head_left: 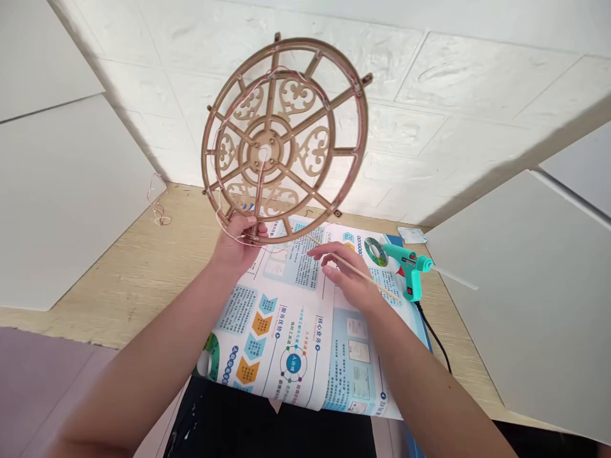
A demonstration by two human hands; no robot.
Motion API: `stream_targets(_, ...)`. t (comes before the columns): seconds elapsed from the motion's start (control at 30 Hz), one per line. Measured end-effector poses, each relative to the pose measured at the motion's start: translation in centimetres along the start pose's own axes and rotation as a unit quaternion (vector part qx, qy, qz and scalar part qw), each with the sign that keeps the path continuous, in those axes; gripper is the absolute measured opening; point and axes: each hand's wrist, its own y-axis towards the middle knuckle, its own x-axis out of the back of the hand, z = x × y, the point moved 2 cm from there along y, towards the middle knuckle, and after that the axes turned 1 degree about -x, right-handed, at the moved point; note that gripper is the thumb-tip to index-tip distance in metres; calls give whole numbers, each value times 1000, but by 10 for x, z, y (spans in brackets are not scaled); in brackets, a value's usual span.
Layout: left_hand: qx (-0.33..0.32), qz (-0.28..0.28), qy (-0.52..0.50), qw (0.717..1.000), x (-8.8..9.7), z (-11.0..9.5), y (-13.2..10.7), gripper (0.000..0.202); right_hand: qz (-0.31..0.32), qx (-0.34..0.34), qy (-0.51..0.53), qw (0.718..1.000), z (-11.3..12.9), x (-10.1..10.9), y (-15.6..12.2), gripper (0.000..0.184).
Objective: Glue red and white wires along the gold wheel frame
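My left hand [237, 247] grips the bottom rim of a round bronze-coloured openwork frame [275, 152], thumb in front. The frame is tilted up off the table and faces me, with spokes, scroll ornaments and small lugs around its edge. Thin red and white wires [260, 184] run along its rings and one spoke, and a loose length hangs by my left fingers. Below and right of the frame, my right hand [351, 273] is closed on a thin wooden stick [377, 284], which points toward the frame's lower edge.
A teal glue gun [411, 272] with a black cord [436, 340] lies at the right. Printed sheets [305, 312] cover the table's middle and curl over its front edge. Loose wires [161, 213] lie at back left. White panels [62, 203] flank both sides; a white brick-pattern wall [396, 140] stands behind.
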Motion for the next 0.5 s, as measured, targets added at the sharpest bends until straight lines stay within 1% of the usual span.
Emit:
stream_targets(0.07, -11, -12, -11, 1000, 2, -3, 2, 28, 16, -9, -52, 998, 3, -3, -1, 23)
stream_targets(0.17, -16, -14, -8, 1000, 2, -2, 2, 26, 26, -26, -115, 993, 3, -6, -2, 22)
stream_targets(0.33, -24, 3, 16, 1000, -3, 2, -2, 23, 32, -47, -191, 980, -5, -8, -2, 23)
stream_targets(0.5, -64, 25, 40, 997, -7, 3, -6, 23, 77, -29, -242, 967, -8, -11, -4, 30)
